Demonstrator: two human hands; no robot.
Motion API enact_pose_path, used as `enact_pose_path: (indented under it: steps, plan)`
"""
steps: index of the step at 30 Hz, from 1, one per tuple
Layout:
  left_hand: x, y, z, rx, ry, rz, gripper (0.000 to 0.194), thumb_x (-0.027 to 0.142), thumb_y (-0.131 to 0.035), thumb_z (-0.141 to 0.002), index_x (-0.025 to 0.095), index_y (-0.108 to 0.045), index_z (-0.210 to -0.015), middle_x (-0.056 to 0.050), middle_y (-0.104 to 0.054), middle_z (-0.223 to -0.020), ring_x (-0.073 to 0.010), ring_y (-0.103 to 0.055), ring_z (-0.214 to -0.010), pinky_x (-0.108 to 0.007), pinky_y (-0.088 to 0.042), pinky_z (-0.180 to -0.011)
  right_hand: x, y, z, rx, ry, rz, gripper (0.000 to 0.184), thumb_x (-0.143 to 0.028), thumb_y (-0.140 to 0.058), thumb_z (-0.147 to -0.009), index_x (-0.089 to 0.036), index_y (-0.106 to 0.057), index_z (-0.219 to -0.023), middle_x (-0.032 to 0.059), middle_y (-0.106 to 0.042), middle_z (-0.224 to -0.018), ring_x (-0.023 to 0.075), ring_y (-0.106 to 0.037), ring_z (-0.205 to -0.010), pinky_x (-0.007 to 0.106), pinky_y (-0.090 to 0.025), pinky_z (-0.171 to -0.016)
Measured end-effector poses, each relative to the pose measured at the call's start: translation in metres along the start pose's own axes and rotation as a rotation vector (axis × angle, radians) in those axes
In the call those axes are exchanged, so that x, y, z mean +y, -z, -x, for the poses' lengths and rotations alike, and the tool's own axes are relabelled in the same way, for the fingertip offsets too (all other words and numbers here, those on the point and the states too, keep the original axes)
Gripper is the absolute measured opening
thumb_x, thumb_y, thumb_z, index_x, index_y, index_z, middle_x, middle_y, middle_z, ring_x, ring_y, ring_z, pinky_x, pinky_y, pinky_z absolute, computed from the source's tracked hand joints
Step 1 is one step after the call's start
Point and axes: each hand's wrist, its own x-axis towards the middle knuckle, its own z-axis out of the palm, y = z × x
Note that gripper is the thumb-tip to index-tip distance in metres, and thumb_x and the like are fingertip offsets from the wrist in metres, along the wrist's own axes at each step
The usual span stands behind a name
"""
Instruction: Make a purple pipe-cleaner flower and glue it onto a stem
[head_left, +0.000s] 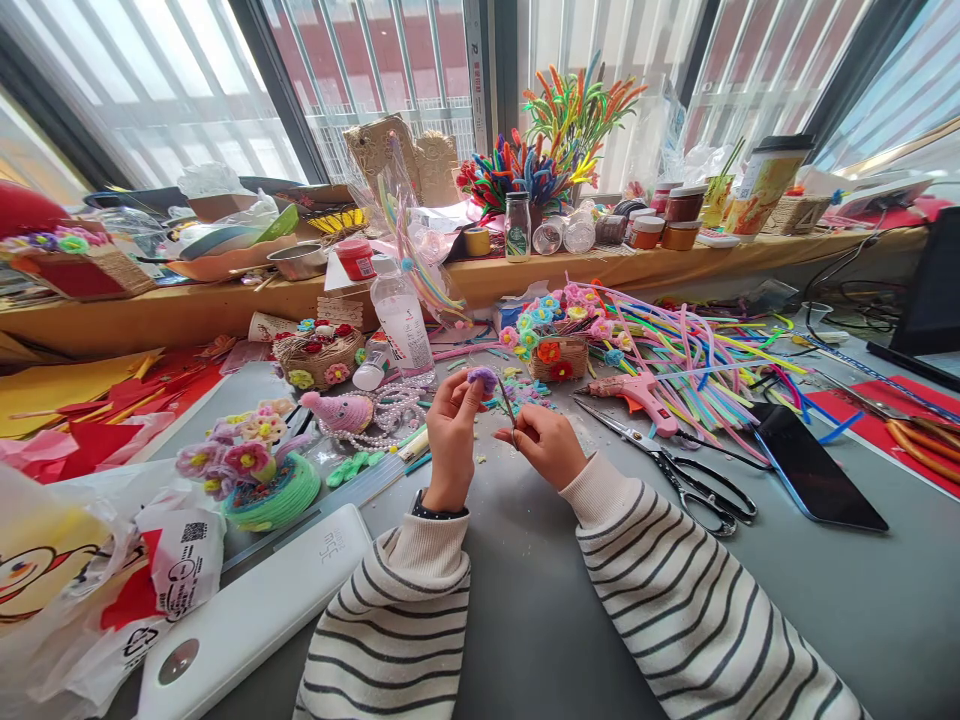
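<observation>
Over the grey tabletop (525, 600), just in front of the person's chest, the left hand (452, 438) is raised with its fingers curled shut around a small purple fuzzy pipe-cleaner flower (483, 378), pinched between thumb and fingertips at the top. The right hand (546, 443) sits lower and just beside it, fingers closed on the thin dark green stem (509, 408) that slants down from the bloom. Both wrists come out of cream and black striped sleeves (675, 600), forearms angled inward so the hands nearly meet.

As a judgement, the main risk lies in the grip on that stem: it is thin and springy, so a hard twist from the right hand could kink it or pull it free of the bloom, and a tight pinch from the left could flatten the soft petals. A slip would drop the flower among the loose scraps and pearl beads (390, 410) scattered just beyond the hands, where it could be hard to find.

Close to the right lie black-handled scissors (675, 470), blades pointing toward the hands, and a pink glue gun (637, 392); a careless sweep of the right sleeve could catch either. A dark smartphone (814, 468) rests farther right, and a clear plastic bottle (401, 320) stands behind the left hand.
</observation>
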Motion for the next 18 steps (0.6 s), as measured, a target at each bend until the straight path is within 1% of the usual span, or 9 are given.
enact_pose_path:
  steps: [4, 7, 12, 15, 18]
  plan:
    - [0.0020, 0.0002, 0.0004, 0.003, -0.012, 0.031, 0.025, 0.026, -0.062, -0.064, 0.021, -0.055, -0.087, 0.001, -0.060, -0.072, -0.0080, -0.057, -0.062, -0.018, -0.041, -0.055, 0.0015, -0.0003, -0.0005, 0.058, -0.039, -0.005, 0.036, -0.039, -0.049, -0.074, -0.019, -0.029, -0.052, -0.0048, -0.033, -0.050, 0.0080, -0.030, -0.048, 0.021, -0.024, -0.048]
    - [0.0031, -0.0002, 0.0005, -0.001, -0.012, 0.044, 0.030, 0.025, -0.062, -0.065, 0.022, -0.055, -0.094, 0.000, -0.061, -0.077, -0.0084, -0.058, -0.064, -0.018, -0.041, -0.056, 0.0012, -0.0001, -0.0007, 0.061, -0.044, -0.011, 0.037, -0.042, -0.049, -0.074, -0.019, -0.030, -0.051, -0.0048, -0.033, -0.050, 0.0079, -0.030, -0.047, 0.021, -0.024, -0.047]
    - [0.0040, -0.0020, 0.0016, -0.032, 0.011, 0.108, 0.022, 0.024, -0.062, -0.064, 0.019, -0.056, -0.085, -0.001, -0.064, -0.078, -0.0116, -0.061, -0.070, -0.022, -0.045, -0.063, -0.0022, 0.0005, -0.0002, 0.041, -0.052, -0.022, 0.038, -0.045, -0.048, -0.073, -0.019, -0.031, -0.052, -0.0051, -0.031, -0.050, 0.0076, -0.030, -0.047, 0.021, -0.024, -0.047]
    - [0.0048, -0.0028, 0.0028, -0.050, 0.031, 0.141, 0.022, 0.024, -0.063, -0.063, 0.018, -0.054, -0.083, -0.001, -0.065, -0.078, -0.0133, -0.062, -0.071, -0.026, -0.046, -0.066, -0.0042, 0.0013, 0.0002, 0.005, -0.051, -0.017, 0.037, -0.046, -0.048, -0.072, -0.018, -0.034, -0.052, -0.0051, -0.032, -0.050, 0.0076, -0.030, -0.047, 0.021, -0.024, -0.047]
    - [0.0053, -0.0033, 0.0036, -0.057, 0.053, 0.124, 0.021, 0.025, -0.062, -0.064, 0.016, -0.053, -0.081, -0.003, -0.066, -0.077, -0.0151, -0.062, -0.073, -0.028, -0.047, -0.067, -0.0056, 0.0024, 0.0002, -0.034, -0.045, -0.005, 0.036, -0.048, -0.048, -0.072, -0.018, -0.037, -0.054, -0.0048, -0.033, -0.051, 0.0078, -0.031, -0.048, 0.021, -0.024, -0.047]
